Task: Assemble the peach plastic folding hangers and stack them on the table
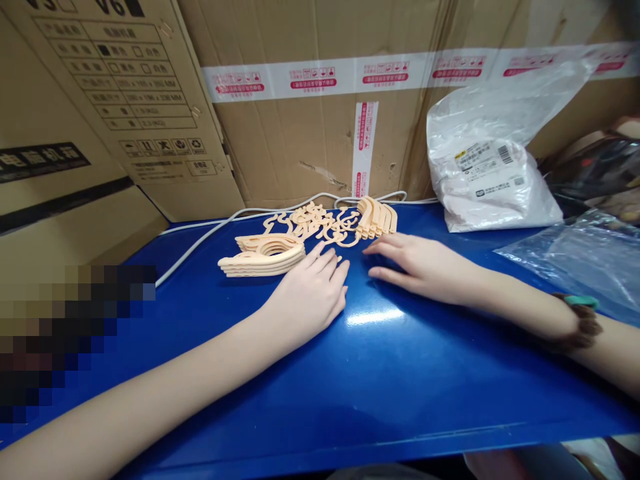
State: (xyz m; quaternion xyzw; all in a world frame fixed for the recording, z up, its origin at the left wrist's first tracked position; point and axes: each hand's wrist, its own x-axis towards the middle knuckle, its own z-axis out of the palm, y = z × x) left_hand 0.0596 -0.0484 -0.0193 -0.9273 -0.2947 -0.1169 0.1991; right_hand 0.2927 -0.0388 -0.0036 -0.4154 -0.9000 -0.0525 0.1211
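Note:
My left hand [313,290] lies palm down on the blue table, fingers stretched forward and slightly bent, beside a stack of cream plastic hanger pieces [260,269]. A tiny cream bit [340,258] shows near its fingertips; whether they touch it I cannot tell. To the right, my right hand [420,267] rests low over the table with thumb and fingers apart and nothing visible in it. Just beyond its fingertips sits a bundle of curved cream hanger arms [377,219]. Between the two stacks is a loose pile of cream hanger hooks [311,219].
Cardboard boxes [300,143] wall off the back and left. A white cable [200,241] runs along the rear of the blue table [380,393]. At the right back stand a white plastic parcel bag [493,180] and a clear plastic bag [585,257].

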